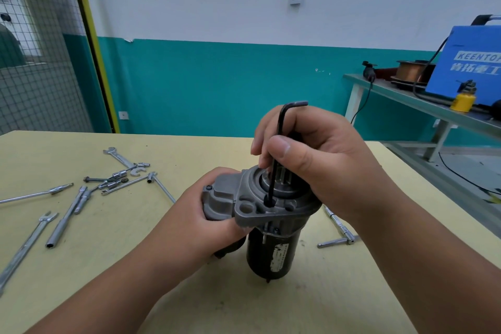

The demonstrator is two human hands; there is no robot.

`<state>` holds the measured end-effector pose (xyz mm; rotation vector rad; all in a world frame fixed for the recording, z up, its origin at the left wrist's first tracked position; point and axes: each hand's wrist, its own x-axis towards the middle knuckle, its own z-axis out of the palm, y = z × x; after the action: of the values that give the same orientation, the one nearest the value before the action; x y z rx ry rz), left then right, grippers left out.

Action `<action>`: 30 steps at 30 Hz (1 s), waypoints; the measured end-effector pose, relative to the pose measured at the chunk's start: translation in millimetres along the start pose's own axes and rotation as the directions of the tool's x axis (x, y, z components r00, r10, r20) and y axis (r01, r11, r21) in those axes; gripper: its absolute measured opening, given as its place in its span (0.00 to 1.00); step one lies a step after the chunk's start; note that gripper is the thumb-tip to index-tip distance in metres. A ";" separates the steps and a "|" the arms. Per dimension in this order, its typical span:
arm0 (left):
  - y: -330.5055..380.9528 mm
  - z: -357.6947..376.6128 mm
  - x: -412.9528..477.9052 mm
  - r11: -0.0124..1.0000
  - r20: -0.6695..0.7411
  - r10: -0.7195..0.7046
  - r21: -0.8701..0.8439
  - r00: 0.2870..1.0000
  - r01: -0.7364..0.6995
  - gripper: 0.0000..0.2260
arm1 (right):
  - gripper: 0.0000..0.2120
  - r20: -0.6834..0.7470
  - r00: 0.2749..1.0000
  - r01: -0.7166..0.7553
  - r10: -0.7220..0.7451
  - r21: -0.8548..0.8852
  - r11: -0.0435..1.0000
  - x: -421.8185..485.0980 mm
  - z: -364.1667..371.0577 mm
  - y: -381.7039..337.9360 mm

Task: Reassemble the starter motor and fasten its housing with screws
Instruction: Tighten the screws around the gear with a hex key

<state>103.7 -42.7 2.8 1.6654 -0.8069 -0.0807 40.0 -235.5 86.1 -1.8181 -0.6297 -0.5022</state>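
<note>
On the table (pixel 339 293), left hand (pixel 200 219) gripping upright starter motor (pixel 260 214), right hand (pixel 311 154) above pinching hex key (pixel 276 160) into its housing

White-over-teal wall (pixel 217 76), mesh partition (pixel 40 76) at left, grey-green bench (pixel 385 87) at right, yellow table (pixel 189 149) in front.

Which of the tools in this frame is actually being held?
The black L-shaped hex key, pinched upright by the right hand over the starter motor; the silver wrenches all lie loose on the table.
</note>
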 end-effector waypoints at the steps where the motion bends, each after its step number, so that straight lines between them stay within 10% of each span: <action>1: 0.1 -0.1 -0.1 1.000 0.003 -0.001 0.003 1.000 0.001 0.28 | 0.07 0.004 1.000 -0.001 0.001 -0.003 1.000 0.1 -0.3 0.7; 30: -3.2 -1.4 1.8 1.000 0.038 -0.014 -0.013 0.999 0.015 0.23 | 0.03 -0.007 1.000 -0.031 0.031 0.033 0.999 1.6 1.0 -1.3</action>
<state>107.2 -42.4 1.0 1.6611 -0.8211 -0.1277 40.4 -233.9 87.6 -1.7918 -0.6010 -0.4752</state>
